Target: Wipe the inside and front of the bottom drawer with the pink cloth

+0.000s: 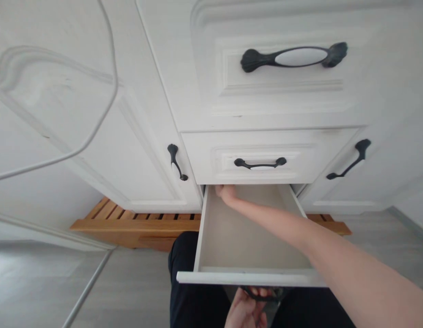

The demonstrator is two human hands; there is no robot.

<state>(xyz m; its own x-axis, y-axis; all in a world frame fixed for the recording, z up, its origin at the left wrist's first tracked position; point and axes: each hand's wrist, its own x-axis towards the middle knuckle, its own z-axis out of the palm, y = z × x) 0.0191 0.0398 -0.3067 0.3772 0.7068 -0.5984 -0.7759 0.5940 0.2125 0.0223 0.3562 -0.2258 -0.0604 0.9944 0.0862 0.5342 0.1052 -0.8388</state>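
A white bottom drawer (252, 228) is pulled out, and the part of its inside that shows holds no objects. My left hand (247, 307) is below the drawer front, its fingers wrapped round the dark drawer handle (262, 297). Across the drawer from the right stretches my right arm, with my right hand (227, 192) at the back left corner inside the drawer. The fingertips of that hand are hidden under the drawer above, so what they hold, if anything, does not show.
Two closed drawers with dark handles (293, 57) (260, 164) are above. Cabinet doors with dark handles (177, 162) (348, 159) flank them. A slatted wooden bench (136, 225) is behind my knees' level. A white cable (110, 91) hangs at the left.
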